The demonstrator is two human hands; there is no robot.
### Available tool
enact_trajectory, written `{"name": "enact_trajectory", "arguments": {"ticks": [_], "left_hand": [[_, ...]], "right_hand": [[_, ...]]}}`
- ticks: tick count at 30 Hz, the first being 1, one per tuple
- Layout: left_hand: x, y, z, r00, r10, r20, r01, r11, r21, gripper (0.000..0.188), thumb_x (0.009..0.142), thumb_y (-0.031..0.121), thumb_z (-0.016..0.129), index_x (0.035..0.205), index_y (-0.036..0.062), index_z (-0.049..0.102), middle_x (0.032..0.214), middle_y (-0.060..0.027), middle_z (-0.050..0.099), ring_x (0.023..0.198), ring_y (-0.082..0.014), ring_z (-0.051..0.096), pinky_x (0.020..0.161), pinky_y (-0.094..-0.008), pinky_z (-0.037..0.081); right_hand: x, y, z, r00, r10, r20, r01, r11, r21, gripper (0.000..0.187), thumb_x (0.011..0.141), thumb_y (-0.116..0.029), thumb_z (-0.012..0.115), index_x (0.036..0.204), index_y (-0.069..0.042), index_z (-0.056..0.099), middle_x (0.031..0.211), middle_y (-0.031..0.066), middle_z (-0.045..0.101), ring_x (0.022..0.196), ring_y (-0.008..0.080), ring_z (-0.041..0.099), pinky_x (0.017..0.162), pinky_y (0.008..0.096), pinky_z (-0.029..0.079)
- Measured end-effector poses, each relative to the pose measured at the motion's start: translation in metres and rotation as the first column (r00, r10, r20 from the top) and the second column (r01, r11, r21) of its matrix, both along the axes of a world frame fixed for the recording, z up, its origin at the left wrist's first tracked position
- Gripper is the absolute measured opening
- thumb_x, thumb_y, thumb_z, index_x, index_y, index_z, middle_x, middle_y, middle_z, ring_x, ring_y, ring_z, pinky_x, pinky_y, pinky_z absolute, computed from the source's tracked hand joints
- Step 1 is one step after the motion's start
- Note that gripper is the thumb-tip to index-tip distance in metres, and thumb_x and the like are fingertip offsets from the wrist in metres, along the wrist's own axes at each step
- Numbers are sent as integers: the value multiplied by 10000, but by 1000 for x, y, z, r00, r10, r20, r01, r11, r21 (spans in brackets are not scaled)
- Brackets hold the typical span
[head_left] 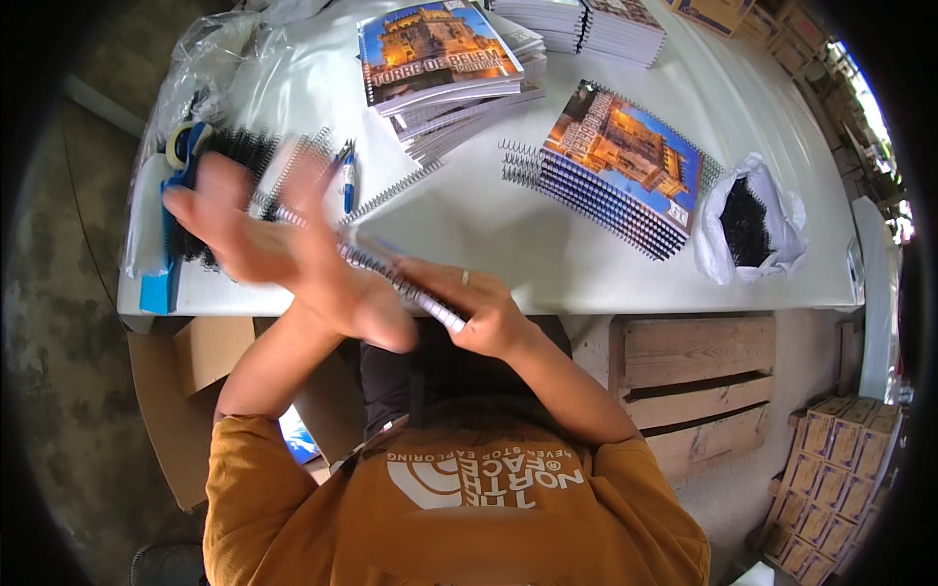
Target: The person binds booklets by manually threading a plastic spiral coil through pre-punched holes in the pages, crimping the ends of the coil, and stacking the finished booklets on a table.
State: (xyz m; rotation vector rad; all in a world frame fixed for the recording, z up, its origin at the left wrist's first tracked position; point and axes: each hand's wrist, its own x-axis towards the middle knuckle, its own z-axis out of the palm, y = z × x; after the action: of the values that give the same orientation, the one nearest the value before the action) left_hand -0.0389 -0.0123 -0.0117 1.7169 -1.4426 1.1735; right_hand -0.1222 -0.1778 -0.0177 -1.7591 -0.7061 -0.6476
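Observation:
My right hand [493, 317], with a ring on one finger, grips a spiral-bound notebook [430, 303] at the table's near edge. The notebook is held edge-on, its coil facing up. Above its far end my left hand [293, 244] is raised with the fingers spread, smeared by motion and covering part of the coil; I see nothing held in it. Just beyond, a blue pen [348, 188] and a long loose wire coil [396, 190] lie on the table. A heap of black coils [244, 146] sits partly behind my left hand.
Loose printed books [440, 59] are piled at the back; bound notebooks [625, 146] form a stack to the right. A white bag [787, 210] holds black coils [745, 225]. A blue tape dispenser [184, 161] stands left. Below are a cardboard box [161, 410] and wooden slats [699, 352].

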Motion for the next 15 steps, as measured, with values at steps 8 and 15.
{"name": "enact_trajectory", "arguments": {"ticks": [8, 15], "left_hand": [[-45, -31, 18, 991, 102, 92, -114, 984, 136, 1045, 705, 776, 416, 1434, 94, 105, 1403, -199, 228, 1242, -518, 214, 1003, -658, 137], [-83, -33, 27, 870, -54, -490, 179, 961, 212, 964, 831, 494, 526, 1347, -145, 22, 1329, -458, 33, 1232, -610, 138, 997, -645, 165]], "right_hand": [[-1, -12, 2, 998, -51, -21, 53, 996, 66, 549, 698, 0, 635, 1232, -17, 504, 1196, 150, 567, 1016, 284, 604, 810, 329, 509], [8, 3, 36, 950, 74, 303, -129, 977, 167, 665, 766, -12, 612, 1357, -37, 309, 1419, 241, 250, 1300, 405, 279, 1042, 459, 301]]}}
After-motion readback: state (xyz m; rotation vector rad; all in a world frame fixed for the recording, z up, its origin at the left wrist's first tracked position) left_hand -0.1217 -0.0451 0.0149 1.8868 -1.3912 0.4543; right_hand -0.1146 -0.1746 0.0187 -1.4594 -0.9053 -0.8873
